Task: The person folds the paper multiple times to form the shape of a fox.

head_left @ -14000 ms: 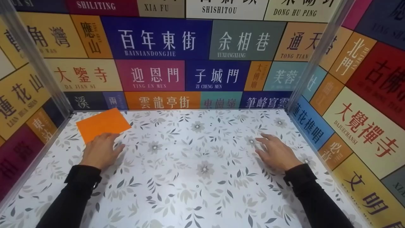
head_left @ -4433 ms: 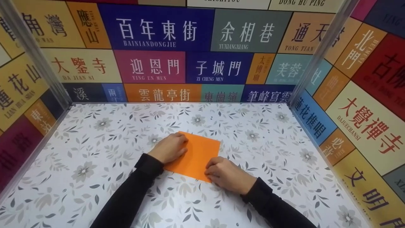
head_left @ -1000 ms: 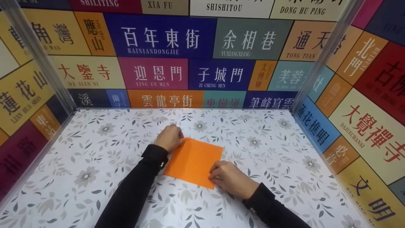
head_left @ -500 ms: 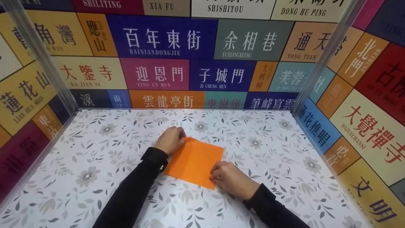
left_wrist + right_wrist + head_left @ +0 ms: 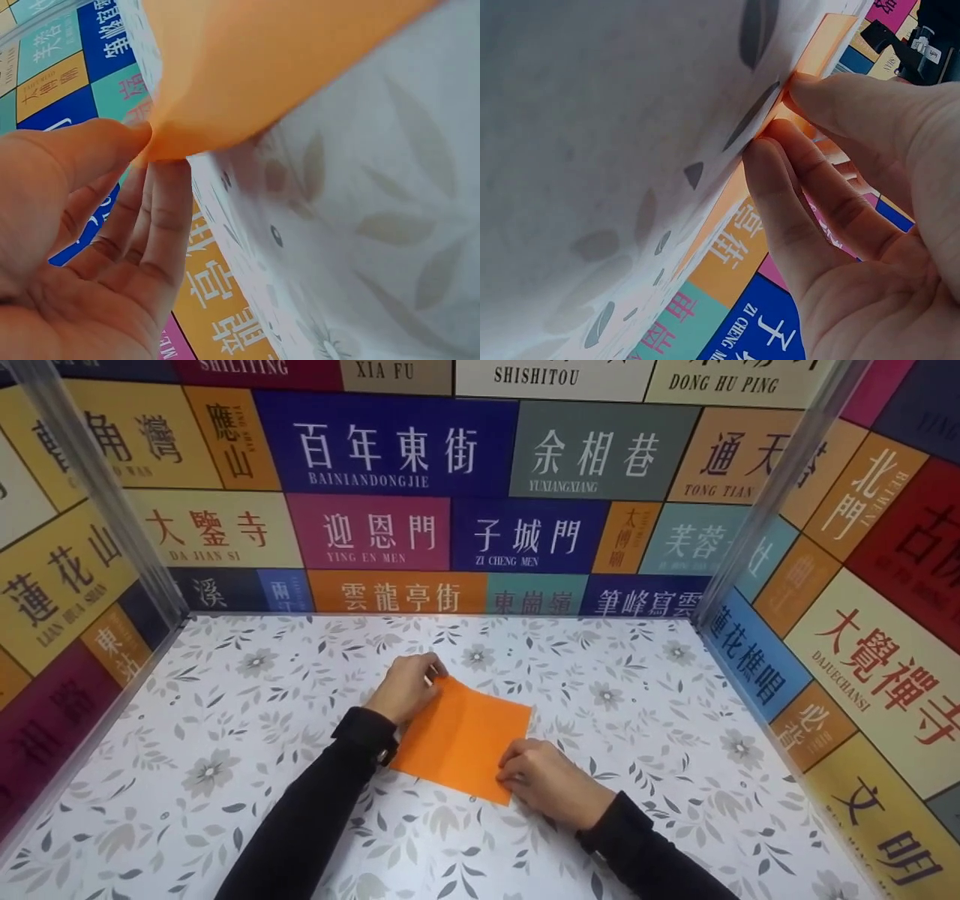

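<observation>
An orange square of paper (image 5: 465,735) lies turned like a diamond on the flower-patterned table (image 5: 225,735). My left hand (image 5: 409,686) pinches its far left corner between thumb and fingers and holds it a little off the table; the left wrist view shows that pinch on the orange paper (image 5: 247,67) by my left hand (image 5: 142,150). My right hand (image 5: 544,780) pinches the near right corner, seen close up in the right wrist view where the fingers of my right hand (image 5: 787,124) close on the paper (image 5: 821,49) edge. Both arms wear black sleeves.
Walls covered in coloured sign panels with Chinese characters enclose the table at the back (image 5: 450,487), left (image 5: 60,585) and right (image 5: 862,622). Clear corner posts stand at the back left (image 5: 97,495) and back right (image 5: 772,495).
Earlier the left hand slid the paper from the table's far left to the middle. In the last second its far left corner has lifted slightly in the left hand's pinch.
</observation>
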The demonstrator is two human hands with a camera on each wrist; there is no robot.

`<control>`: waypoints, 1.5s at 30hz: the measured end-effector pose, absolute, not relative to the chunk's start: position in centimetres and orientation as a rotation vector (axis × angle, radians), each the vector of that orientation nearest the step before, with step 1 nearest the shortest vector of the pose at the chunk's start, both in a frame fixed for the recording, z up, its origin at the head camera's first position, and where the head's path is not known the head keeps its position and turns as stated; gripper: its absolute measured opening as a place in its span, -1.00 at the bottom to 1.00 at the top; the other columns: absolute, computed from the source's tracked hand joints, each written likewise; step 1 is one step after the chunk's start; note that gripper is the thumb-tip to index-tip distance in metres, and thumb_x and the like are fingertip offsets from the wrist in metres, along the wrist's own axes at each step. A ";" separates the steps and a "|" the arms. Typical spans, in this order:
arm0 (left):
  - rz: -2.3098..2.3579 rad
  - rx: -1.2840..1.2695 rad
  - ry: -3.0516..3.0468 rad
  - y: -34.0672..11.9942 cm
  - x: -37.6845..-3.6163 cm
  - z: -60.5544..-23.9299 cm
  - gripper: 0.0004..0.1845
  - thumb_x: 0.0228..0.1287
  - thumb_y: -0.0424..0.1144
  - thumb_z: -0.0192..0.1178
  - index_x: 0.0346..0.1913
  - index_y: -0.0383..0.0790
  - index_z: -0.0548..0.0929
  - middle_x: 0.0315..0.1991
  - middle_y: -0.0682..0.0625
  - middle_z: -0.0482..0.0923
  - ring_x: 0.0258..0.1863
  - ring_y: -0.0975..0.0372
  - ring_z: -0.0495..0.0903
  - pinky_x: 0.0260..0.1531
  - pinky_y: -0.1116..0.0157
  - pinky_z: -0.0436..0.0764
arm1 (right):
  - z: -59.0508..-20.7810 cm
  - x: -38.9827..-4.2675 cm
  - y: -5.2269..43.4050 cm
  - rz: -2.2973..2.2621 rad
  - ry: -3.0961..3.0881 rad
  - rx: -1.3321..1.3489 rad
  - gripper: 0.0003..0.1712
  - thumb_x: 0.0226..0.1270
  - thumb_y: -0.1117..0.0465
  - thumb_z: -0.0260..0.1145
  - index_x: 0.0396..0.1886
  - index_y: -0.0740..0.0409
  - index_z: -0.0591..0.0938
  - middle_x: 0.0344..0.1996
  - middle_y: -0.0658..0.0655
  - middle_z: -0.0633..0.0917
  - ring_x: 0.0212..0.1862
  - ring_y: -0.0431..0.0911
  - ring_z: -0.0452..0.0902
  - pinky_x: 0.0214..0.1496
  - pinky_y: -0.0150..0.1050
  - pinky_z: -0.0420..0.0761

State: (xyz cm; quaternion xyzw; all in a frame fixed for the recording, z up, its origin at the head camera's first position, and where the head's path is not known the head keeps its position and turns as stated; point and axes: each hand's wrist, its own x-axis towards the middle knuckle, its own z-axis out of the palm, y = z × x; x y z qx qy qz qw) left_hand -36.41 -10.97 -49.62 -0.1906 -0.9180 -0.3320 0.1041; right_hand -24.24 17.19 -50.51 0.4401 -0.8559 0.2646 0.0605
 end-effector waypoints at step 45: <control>-1.130 -0.818 -2.403 -9.3 -30.3 -48.1 -0.83 0.18 -0.43 0.45 -0.26 -0.07 0.78 -0.31 0.07 0.75 -0.35 0.35 0.68 -0.27 0.31 0.70 | -50.4 -24.1 17.0 0.733 -2.607 1.271 -0.87 0.19 0.37 0.48 -0.27 0.11 0.77 -0.28 0.02 0.65 -0.21 -0.15 0.55 -0.12 -0.29 0.61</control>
